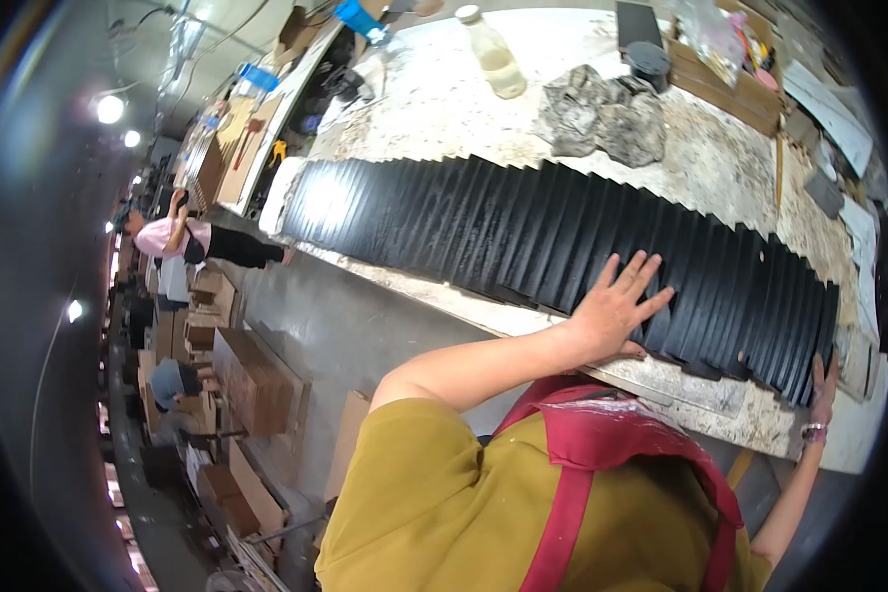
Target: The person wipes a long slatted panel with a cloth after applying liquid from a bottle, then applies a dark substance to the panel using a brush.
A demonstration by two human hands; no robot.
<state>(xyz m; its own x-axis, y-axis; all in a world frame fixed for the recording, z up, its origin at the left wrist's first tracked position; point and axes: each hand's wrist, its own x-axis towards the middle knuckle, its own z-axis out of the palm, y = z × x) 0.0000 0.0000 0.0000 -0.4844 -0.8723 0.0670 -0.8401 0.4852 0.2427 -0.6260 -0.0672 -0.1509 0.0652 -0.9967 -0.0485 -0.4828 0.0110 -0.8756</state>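
Note:
A long row of black flat slats (523, 237), overlapping like fanned-out cards, runs across the worktable (414, 118). My left hand (617, 311) rests on top of the row near its front edge, fingers spread and holding nothing. At the row's right end my right hand (824, 390) is held flat against the last slats, with fingers stretched out; part of its palm is hidden. The slats lean on one another, and a shiny one (326, 202) lies flattest at the left end.
Behind the slats lie crumpled grey rags (602, 113), a glass bottle (491, 54) and a dark round container (648, 64). A cardboard box (730, 89) of small items stands at the back right. Left of the table are a standing person (173, 237), a second person (173, 385) and stacked brown boards (252, 380).

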